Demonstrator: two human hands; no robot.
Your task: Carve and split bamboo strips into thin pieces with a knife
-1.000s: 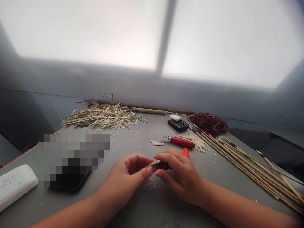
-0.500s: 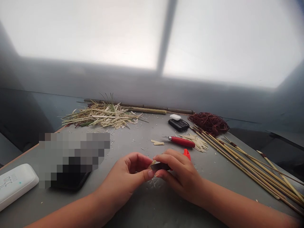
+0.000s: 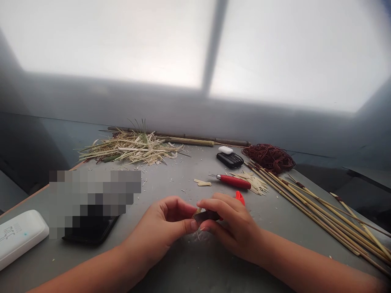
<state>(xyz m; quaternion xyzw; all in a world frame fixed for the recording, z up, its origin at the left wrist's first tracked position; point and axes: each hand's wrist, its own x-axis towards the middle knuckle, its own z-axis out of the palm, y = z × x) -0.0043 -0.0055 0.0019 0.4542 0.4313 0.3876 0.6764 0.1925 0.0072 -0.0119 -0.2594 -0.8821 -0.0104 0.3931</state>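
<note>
My left hand (image 3: pixel 166 226) pinches a small pale strip (image 3: pixel 198 211), which looks like bamboo, between thumb and fingers. In my right hand (image 3: pixel 236 224) is a knife (image 3: pixel 207 216) with a dark, flat blade; its red handle end (image 3: pixel 240 197) sticks out behind the fingers. The blade lies against the strip near the left thumb tip, and a thin sliver hangs beneath. Most of the strip is hidden by fingers. Beyond the hands lie a red-handled pointed tool (image 3: pixel 235 182), two or so short pale pieces (image 3: pixel 203 183) and a spread of pale slivers (image 3: pixel 255 183).
Long thin canes (image 3: pixel 317 207) run along the right. Farther back are brown cord (image 3: pixel 270 158), a black ribbed object (image 3: pixel 229 160) with a white one (image 3: pixel 225 150), bamboo poles (image 3: pixel 198 140) and a shavings heap (image 3: pixel 134 146). Left sit a white device (image 3: pixel 24 238) and black phone-like object (image 3: pixel 88 236).
The blade and the strip have shifted slightly and tilted between the fingertips. Both hands stay in nearly the same place, with their holds unchanged.
</note>
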